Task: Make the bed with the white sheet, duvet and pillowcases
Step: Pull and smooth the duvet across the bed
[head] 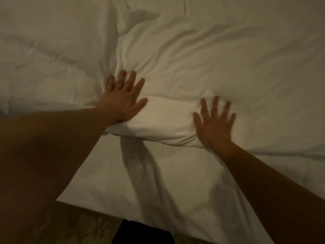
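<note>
Both flat, fingers spread, gripping nothing: left hand (124,99) at 10 o'clock, right hand (215,125) at 3, pressing duvet (193,67).

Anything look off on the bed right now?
Yes: the duvet is not flat. A thick bunched fold sits between the left hand and right hand, both pressing it with spread fingers, and creases fan out from it.

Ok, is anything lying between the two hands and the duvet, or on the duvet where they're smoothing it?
Nothing visible. The left hand and right hand both lie flat with fingers spread, directly on the white duvet, at either end of its folded edge. Around them the fabric shows only creases and shadow.
</note>
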